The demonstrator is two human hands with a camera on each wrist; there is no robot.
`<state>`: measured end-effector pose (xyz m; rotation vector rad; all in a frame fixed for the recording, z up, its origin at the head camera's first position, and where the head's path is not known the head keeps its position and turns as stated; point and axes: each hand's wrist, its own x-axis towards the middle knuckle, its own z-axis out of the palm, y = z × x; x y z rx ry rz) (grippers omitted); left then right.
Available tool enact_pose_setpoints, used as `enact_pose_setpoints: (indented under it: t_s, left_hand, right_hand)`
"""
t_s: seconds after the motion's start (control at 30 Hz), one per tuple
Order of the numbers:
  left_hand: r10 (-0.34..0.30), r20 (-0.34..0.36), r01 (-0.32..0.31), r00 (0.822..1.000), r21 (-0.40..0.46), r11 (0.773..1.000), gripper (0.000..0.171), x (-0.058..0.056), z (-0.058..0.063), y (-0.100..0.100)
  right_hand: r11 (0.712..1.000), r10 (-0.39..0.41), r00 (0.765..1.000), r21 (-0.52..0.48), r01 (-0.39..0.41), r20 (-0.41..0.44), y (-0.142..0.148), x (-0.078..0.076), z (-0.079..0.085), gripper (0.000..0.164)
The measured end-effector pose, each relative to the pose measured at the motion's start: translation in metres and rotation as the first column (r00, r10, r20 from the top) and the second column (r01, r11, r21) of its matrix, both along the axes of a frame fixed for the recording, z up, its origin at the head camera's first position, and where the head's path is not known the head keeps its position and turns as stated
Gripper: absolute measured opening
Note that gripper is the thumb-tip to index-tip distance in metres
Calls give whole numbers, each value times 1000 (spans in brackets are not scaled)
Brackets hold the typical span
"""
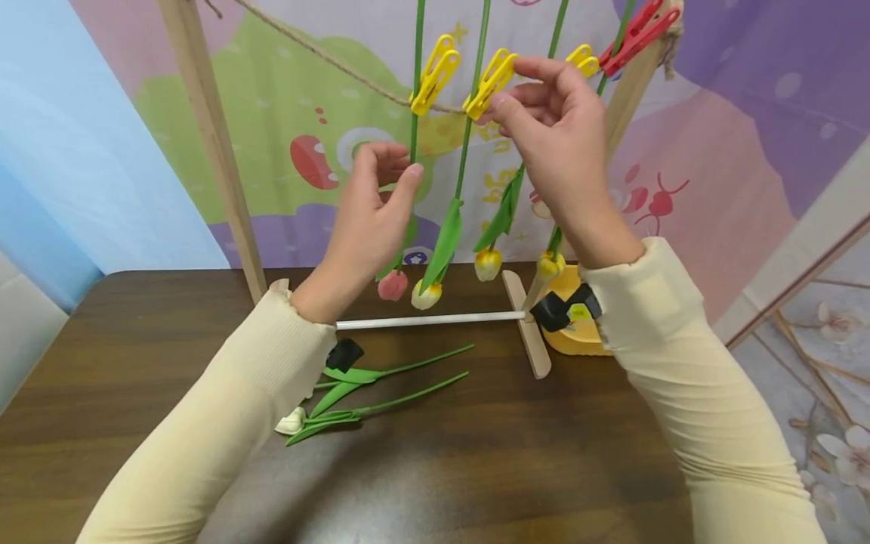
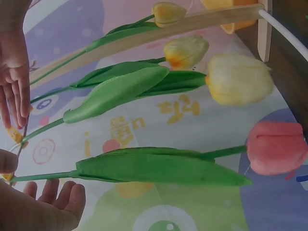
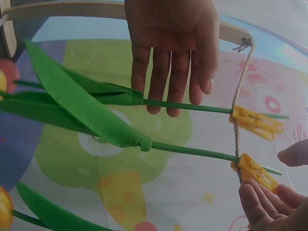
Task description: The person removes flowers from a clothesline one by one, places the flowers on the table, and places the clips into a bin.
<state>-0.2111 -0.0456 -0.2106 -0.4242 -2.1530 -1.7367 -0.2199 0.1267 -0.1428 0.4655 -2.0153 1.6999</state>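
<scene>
Artificial tulips hang head down from a rope, held by clothespins. My right hand (image 1: 553, 125) is at a yellow clothespin (image 1: 491, 81), its fingertips beside the clip and the thumb apart from it in the right wrist view. That clothespin clamps the stem of a pale yellow tulip (image 2: 240, 79) to the rope (image 3: 237, 137). My left hand (image 1: 374, 215) is by the stem of the pink tulip (image 2: 274, 148), fingers extended behind it in the right wrist view. Another yellow clothespin (image 1: 435, 75) clamps the pink tulip's stem.
Two wooden posts (image 1: 211, 136) carry the rope; a white rod (image 1: 435, 321) runs low between them. Green-stemmed tulips (image 1: 340, 412) lie on the brown table (image 1: 442, 476), partly behind the left sleeve. A yellow container (image 1: 571, 344) stands at right. A red clothespin (image 1: 639, 38) is near the right post.
</scene>
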Motion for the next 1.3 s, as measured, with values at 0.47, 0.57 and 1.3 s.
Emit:
enact_pose_setpoints:
  t_s: [0.47,0.57,1.3]
  left_hand:
    - [29,10,-29,1000,-10,1000,29,-6,6,4]
    - [33,9,-33,999,-18,999,29,-7,7,4]
    - [6,-24,-7,1000,-20,1000,24,-10,11,6]
  right_hand:
    - [1000,29,999,-11,-29,16,2,4,2,34]
    - [1000,21,1000,0,-21,7,1,5,2,33]
    - [978,18,1000,209,-21,16,-15,10,20,34]
